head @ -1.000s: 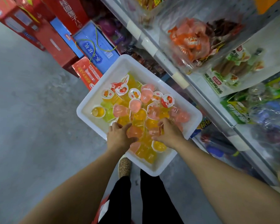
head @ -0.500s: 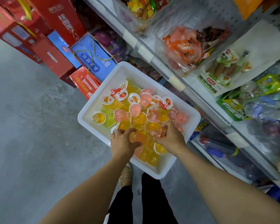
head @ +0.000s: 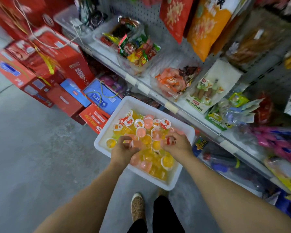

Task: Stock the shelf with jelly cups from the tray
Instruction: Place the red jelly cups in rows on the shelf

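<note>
Yellow, orange and pink jelly cups [head: 147, 140] fill the white tray [head: 183, 130] on the floor beside the shelf [head: 196, 113]. Over them, the left hand [head: 123, 148] curls its fingers [head: 124, 140] round a pink cup [head: 136, 143], and the right hand [head: 178, 145] closes on a red-lidded cup [head: 170, 140]. Packaged snacks [head: 136, 47] sit on the shelf above; red and blue cartons [head: 69, 64] stand on the floor left of the tray.

White tray [head: 183, 130]: smooth, matt plastic. Jelly cups [head: 146, 139]: glossy translucent plastic. Floor [head: 32, 148]: rough grey concrete. Boxes [head: 69, 64]: printed cardboard.
</note>
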Demonstrator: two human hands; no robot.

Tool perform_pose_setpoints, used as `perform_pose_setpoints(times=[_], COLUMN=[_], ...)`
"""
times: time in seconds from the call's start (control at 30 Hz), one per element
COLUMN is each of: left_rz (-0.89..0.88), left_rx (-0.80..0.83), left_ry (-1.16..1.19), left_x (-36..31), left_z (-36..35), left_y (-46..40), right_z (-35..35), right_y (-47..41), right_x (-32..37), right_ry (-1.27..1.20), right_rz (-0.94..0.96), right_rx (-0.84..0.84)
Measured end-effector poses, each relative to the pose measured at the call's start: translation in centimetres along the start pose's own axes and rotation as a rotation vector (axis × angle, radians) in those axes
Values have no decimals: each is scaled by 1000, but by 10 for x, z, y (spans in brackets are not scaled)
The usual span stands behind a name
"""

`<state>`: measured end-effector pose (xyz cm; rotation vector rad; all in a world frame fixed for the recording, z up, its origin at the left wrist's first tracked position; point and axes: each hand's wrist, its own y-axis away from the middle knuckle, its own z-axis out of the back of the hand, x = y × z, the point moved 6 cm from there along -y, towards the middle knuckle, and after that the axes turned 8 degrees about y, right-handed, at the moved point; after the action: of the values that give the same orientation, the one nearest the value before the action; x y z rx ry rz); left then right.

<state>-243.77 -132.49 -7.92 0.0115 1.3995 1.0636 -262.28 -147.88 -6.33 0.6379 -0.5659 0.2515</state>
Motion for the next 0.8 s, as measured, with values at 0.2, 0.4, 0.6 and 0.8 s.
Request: perform_pose_setpoints(times=[0.2, 0.4, 0.6, 0.8], left_rz=[-195, -448, -703, -847], left_rx=[-29, 118, 170, 257], left_ry=[203, 298, 291, 348], left_x=[-97, -227, -336, -410], left_z=[21, 15, -7, -51], left_y=[34, 83, 142, 196], right_z=[87, 200, 315, 404], right_y=[34, 76, 138, 173], right_x=[72, 138, 174, 166], right_ry=[-149, -229, -323, -387], right_rz=[116, 210, 363, 413], right_rx=[-152, -386, -598, -798])
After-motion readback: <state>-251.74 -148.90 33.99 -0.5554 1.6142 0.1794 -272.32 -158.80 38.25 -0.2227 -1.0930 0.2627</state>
